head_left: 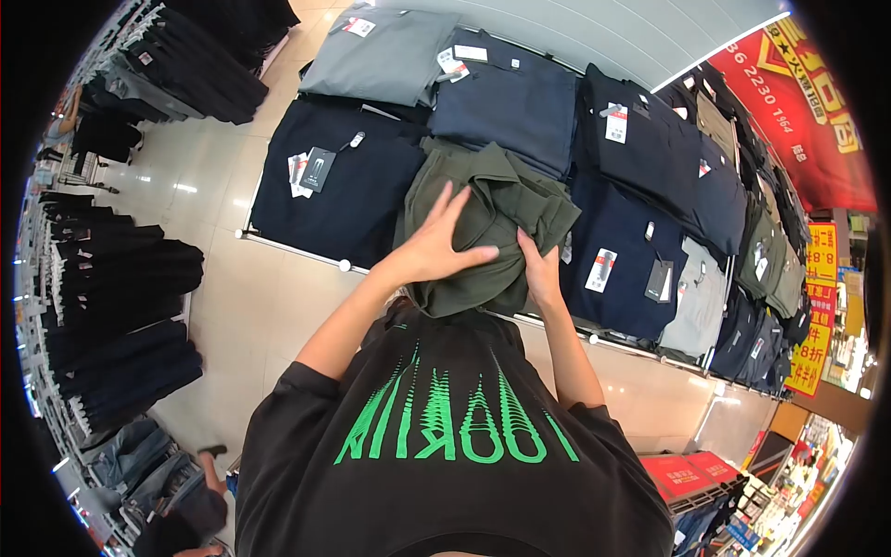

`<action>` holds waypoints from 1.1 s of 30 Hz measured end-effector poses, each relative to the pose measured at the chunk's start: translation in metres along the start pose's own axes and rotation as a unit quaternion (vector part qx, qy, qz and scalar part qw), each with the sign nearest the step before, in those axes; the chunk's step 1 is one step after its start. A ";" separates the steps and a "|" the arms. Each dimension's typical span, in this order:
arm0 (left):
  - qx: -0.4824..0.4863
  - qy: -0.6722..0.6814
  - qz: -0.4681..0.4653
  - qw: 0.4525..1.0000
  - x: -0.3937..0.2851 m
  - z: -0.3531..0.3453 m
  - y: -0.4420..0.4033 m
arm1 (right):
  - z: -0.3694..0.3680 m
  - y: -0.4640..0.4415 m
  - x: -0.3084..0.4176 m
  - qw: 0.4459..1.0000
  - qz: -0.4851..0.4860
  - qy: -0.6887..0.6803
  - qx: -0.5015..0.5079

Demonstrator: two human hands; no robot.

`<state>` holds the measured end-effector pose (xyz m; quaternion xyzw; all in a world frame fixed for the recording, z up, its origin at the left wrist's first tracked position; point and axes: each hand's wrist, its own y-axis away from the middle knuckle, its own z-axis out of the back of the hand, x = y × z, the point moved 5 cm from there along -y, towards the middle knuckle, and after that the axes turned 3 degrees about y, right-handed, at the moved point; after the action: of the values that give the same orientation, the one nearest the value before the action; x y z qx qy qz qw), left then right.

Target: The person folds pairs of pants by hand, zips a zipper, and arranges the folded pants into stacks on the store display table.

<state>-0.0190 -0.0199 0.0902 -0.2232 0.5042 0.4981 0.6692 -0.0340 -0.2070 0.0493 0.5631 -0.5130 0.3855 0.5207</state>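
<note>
Dk olive-green folded cloth garment [492, 190], rumpled, on near side of display, directly under L hand [434, 243] and just left of R hand [542, 275]. L: fingers spread wide, palm down over garment's near-left part, no grip seen. R: thumb at garment's right edge, other fingers mostly hidden; can't tell if gripping. Adj.: black folded cloth trousers [325, 218] w/ tags to left, navy folded cloth garment [640, 278] to right, dk-blue folded cloth garment [506, 102] on far side.

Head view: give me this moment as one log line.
Left hand: spread over olive garment | right hand: at the garment's right edge | garment state: loosely bunched | either side: dark folded clothes
</note>
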 end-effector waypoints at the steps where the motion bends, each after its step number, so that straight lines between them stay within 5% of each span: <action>1: 0.001 -0.038 0.000 0.999 0.002 -0.010 0.000 | -0.001 0.000 0.001 1.000 0.003 0.011 0.007; 3: -0.016 -0.100 0.003 0.995 -0.002 -0.025 -0.006 | 0.000 0.001 0.008 1.000 0.018 0.020 0.000; 7: -0.043 0.070 0.008 0.997 0.003 -0.033 -0.018 | 0.012 0.008 0.016 1.000 -0.004 -0.003 0.009; 13: -0.034 0.050 0.065 0.996 -0.010 -0.060 -0.021 | 0.030 0.020 0.021 0.999 0.027 0.008 0.027; 23: -0.082 0.097 -0.005 0.992 -0.037 -0.095 -0.031 | 0.078 0.017 0.032 0.994 0.022 0.083 0.067; 26: -0.053 0.421 0.134 0.895 -0.004 -0.102 -0.041 | 0.082 0.006 0.029 0.983 0.003 0.133 0.124; 28: -0.080 0.484 0.187 0.851 0.005 -0.105 -0.037 | 0.088 -0.006 0.004 0.975 0.050 0.180 0.120; 30: -0.074 0.544 0.256 0.796 0.010 -0.103 -0.026 | 0.083 -0.012 -0.004 0.979 -0.021 0.130 0.153; 31: -0.028 0.632 0.154 0.759 0.083 -0.121 -0.030 | 0.079 -0.013 -0.003 0.979 -0.057 0.105 0.168; 33: 0.009 0.610 0.100 0.786 0.103 -0.123 -0.030 | 0.074 -0.010 0.014 0.980 -0.098 0.039 0.167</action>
<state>-0.0480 -0.0849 -0.0562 -0.4230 0.8314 0.3176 0.1705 -0.0286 -0.2831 0.0494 0.6740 -0.3636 0.4342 0.4742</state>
